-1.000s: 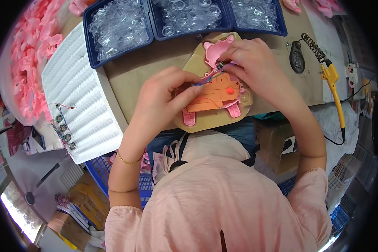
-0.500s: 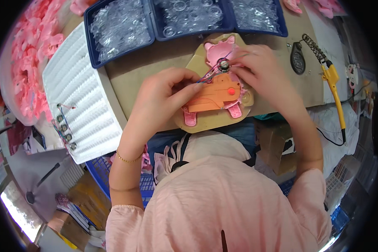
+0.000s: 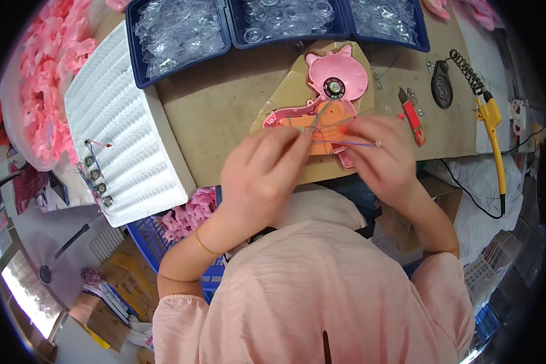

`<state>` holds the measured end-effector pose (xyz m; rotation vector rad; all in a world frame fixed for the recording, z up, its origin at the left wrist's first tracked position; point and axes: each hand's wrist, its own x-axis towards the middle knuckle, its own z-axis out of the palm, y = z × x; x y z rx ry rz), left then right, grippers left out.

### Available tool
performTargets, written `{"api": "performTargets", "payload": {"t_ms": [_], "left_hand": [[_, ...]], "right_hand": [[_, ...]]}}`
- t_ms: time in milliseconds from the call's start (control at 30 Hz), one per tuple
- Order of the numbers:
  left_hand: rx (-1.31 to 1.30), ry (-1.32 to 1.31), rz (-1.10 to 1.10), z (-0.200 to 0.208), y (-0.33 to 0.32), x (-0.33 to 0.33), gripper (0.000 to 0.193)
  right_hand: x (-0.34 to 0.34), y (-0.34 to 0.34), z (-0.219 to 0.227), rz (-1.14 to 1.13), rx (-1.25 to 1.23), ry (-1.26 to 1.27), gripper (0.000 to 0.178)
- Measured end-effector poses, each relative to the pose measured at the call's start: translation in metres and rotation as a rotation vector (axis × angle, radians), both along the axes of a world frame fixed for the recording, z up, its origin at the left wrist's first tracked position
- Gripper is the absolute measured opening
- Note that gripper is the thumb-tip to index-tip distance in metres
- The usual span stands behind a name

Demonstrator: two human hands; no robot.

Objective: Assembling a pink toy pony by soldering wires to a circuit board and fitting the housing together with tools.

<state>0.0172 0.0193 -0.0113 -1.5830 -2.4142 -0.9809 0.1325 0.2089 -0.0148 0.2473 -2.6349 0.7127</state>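
A pink animal-shaped plastic shell half point(image 3: 352, 76) lies in a tan holder point(image 3: 279, 97) on the table edge before me. A round black speaker point(image 3: 334, 88) sits in its head part. An orange plastic box point(image 3: 330, 111) lies in the body part, partly covered by my hands. Thin coloured wires point(image 3: 346, 143) stretch over the box from hand to hand. My left hand point(image 3: 262, 167) is closed at the box's left side, its fingertips pinching the wires. My right hand point(image 3: 385, 158) pinches wires at the right; a small pale tip point(image 3: 379, 144) shows on one of them.
Blue trays point(image 3: 182, 39) of clear plastic parts stand at the back. A white ribbed foam sheet point(image 3: 124, 127) with several small speakers is at left, near heaped pink parts point(image 3: 57, 85). To the right are a red cutter point(image 3: 412, 118) and a yellow soldering iron point(image 3: 492, 127) on its coil stand.
The speaker, earlier between my fingers, now rests in the shell's head. Both hands have come down toward me onto the wires over the orange box. The red cutter is now uncovered.
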Motion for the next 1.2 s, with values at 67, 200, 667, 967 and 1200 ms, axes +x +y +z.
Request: {"api": "performTargets", "payload": {"t_ms": [67,200,667,967,1200], "left_hand": [[0.038,0.107,0.031,-0.006,-0.002,0.007,0.029],[0.046,0.047,-0.047,-0.008,-0.007,0.003,0.031],[0.103,0.177,-0.059,-0.014,0.033,0.015,0.034],[0.02,0.057,-0.009,-0.006,0.038,0.015,0.022],[0.066,0.145,-0.038,-0.009,0.035,0.018,0.021]], "right_hand": [[0.008,0.004,0.003,-0.112,0.072,0.016,0.032],[0.008,0.012,0.018,-0.377,-0.81,-0.409,0.034],[0.014,0.022,0.037,-0.228,-0.696,-0.586,0.01],[-0.004,0.025,0.052,-0.224,-1.137,-0.75,0.012],[0.0,0.023,0.061,-0.184,-0.981,-0.76,0.011]]}}
